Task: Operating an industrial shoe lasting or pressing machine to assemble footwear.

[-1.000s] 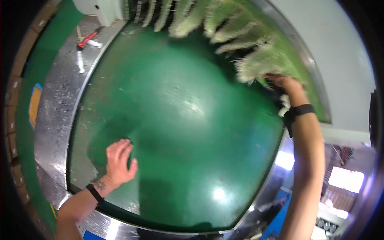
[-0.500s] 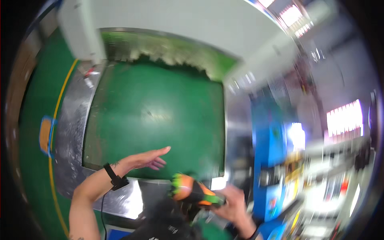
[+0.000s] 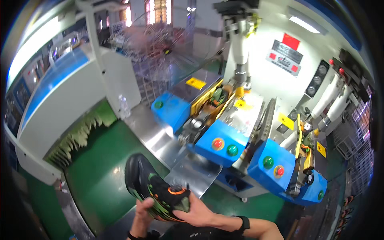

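Note:
A black, green and orange shoe (image 3: 158, 190) is held low in front of me, its dark toe pointing up and to the left. My right hand (image 3: 196, 212) grips it around the heel and ankle collar, thumb along the side. At the shoe's left lower edge, my left hand (image 3: 143, 214) is closed on it, thumb against the side near the sole; its other fingers are mostly hidden. Behind the toe lies the green conveyor surface (image 3: 104, 168), with the metal tray (image 3: 196, 172) to the right of the shoe.
To the right stands a machine with blue housings (image 3: 222, 142) carrying red and green buttons. Another shoe (image 3: 218, 97) sits in its left station, and one more (image 3: 307, 145) in the right station. At left is a white tunnel cover (image 3: 76, 94) with a frayed green curtain (image 3: 82, 132).
My view has swung right, from the green conveyor to the machine. My left hand, empty and open before, has come onto the shoe that my right hand was holding. The toe now points up and left.

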`<state>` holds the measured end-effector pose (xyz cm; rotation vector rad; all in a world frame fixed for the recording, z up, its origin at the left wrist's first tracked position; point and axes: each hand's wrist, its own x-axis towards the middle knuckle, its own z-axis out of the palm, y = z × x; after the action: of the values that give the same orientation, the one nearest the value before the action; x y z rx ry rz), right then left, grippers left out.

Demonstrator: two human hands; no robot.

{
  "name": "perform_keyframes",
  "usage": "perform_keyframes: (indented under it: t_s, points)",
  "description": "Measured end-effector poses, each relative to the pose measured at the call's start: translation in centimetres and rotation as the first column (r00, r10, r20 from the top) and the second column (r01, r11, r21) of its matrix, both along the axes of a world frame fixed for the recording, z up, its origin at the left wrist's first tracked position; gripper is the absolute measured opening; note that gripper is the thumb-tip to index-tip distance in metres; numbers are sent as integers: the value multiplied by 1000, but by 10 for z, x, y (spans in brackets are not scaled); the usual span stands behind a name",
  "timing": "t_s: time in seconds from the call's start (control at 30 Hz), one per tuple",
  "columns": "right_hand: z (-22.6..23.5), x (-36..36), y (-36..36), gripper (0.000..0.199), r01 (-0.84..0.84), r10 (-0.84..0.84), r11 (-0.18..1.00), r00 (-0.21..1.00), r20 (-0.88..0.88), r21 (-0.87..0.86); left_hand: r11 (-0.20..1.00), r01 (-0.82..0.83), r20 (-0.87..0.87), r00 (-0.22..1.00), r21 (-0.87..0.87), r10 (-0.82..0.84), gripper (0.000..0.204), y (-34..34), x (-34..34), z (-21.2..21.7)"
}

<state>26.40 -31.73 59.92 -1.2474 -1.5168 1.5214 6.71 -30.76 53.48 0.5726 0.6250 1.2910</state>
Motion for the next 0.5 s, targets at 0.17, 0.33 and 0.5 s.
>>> perform_keyframes:
  t_s: [0.17,0.33,0.5]
  points:
    - [-23,103,5,66,117,-124,991,985,-122,-66,988,82,-39,995,-128,-87,52,15,99,4]
    - [-5,153,9,57,518,-518,855,855,-8,7,968,-134,-306,932,214,197,62,105,159,3]
    - [-4,167,47,61,564,-564,821,778,-277,-86,944,214,-609,793,251,-18,96,349,204,-7]
